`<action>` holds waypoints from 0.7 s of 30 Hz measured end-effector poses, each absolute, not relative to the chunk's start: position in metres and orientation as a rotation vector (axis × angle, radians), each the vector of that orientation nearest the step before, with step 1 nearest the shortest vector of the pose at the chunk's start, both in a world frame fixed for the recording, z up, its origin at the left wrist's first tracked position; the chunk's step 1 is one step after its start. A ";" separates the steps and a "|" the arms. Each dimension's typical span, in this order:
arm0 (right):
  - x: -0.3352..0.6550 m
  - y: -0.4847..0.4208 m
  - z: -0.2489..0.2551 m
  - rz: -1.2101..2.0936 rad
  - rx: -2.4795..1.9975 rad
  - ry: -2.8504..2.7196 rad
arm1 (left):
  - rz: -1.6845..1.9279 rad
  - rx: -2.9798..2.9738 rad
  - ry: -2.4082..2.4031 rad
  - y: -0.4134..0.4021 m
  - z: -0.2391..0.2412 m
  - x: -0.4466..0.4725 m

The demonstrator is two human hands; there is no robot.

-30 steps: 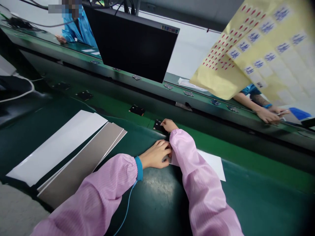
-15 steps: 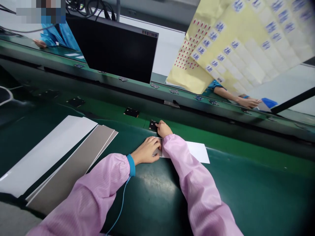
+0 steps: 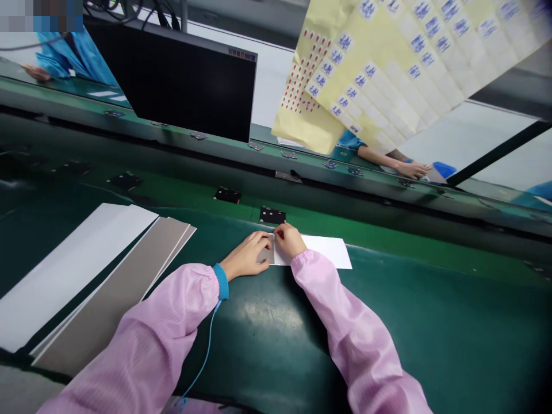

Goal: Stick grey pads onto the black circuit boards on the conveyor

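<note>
A strip with a white stretch (image 3: 330, 252) and a grey end (image 3: 266, 255) lies on the green mat. My left hand (image 3: 246, 257), wearing a blue wristband (image 3: 221, 282), grips the grey end, thumb at the near edge and curled fingers at the far one. Over the line where grey meets white, my right hand (image 3: 290, 239) has thumb and fingertips pinched together. Whatever is between those fingertips is too small to make out. Just beyond it a flat black board (image 3: 272, 215) with small light pads rests on the green ledge.
Long white sheets (image 3: 81, 247) and grey strips (image 3: 116, 287) lie at left. Another black board (image 3: 227, 195) sits on the ledge. Behind stand a dark monitor (image 3: 181, 80) and hanging yellow label sheets (image 3: 345, 86). A co-worker's hand (image 3: 411, 169) shows across the bench.
My right hand has drawn back from the black board to the strip, its fingertips now pinched there. My left hand stays on the grey end. The whole view has shifted slightly.
</note>
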State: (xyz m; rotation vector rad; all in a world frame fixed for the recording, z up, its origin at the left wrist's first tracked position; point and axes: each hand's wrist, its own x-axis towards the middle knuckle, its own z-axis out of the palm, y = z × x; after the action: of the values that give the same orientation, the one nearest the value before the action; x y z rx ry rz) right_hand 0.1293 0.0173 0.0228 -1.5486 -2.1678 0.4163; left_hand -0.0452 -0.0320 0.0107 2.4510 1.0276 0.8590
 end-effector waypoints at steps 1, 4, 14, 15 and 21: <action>0.128 0.018 0.023 0.411 -1.562 -2.182 | 0.859 2.447 1.029 -0.032 0.011 -0.045; 0.127 0.020 0.025 0.399 -1.567 -2.225 | 0.853 2.448 1.028 -0.031 0.009 -0.045; 0.129 0.027 0.029 0.475 -1.626 -2.271 | 0.845 2.475 1.051 -0.030 0.008 -0.046; 0.129 0.029 0.029 0.503 -1.634 -2.272 | 0.846 2.477 1.050 -0.030 0.008 -0.046; 0.129 0.035 0.031 0.569 -1.675 -2.279 | 0.854 2.480 1.046 -0.030 0.008 -0.046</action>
State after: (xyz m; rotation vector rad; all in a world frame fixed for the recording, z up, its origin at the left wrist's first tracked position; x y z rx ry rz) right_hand 0.1289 0.0346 0.0311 -1.6755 -2.2787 0.5693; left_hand -0.0457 -0.0297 0.0078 2.4803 1.0458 0.8541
